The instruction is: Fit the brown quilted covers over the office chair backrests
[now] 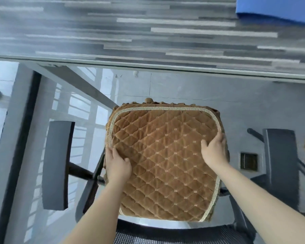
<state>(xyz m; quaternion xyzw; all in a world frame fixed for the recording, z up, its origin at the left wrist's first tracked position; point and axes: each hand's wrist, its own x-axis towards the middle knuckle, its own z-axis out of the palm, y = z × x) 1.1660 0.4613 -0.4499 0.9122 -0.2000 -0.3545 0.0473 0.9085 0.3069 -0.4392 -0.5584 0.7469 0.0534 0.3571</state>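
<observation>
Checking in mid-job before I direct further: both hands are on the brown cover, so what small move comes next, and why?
Probably pull the cover further toward the body. The left hand and right hand grip its side edges, but its near edge hangs loose above the mesh backrest, whose top shows bare, so it looks only partly fitted.

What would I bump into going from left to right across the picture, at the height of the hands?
Left armrest → left hand → brown quilted cover → right hand → right armrest.
</observation>
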